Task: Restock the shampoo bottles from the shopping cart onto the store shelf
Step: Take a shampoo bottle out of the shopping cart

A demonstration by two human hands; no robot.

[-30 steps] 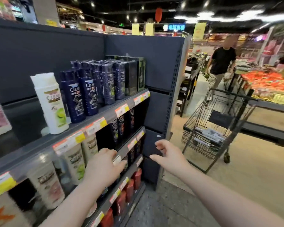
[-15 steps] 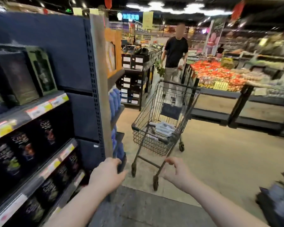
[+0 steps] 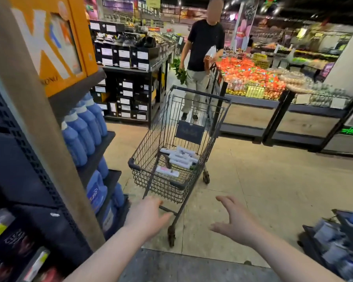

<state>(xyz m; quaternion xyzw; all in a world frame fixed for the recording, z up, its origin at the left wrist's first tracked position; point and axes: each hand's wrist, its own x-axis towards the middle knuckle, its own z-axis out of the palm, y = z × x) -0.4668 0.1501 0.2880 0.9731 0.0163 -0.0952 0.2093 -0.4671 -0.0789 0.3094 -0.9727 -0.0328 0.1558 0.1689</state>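
**Restocking unfinished, bottles left in the cart**

I am holding my left grip (image 3: 149, 218) and right grip (image 3: 238, 226) released, grasping nothing, just short of the shopping cart (image 3: 179, 187). White shampoo bottles (image 3: 180, 157) are lying on its basket floor, still awaiting the store shelf (image 3: 29, 180).

head camera looks forward and down, seemingly close above a cart (image 3: 178, 159).
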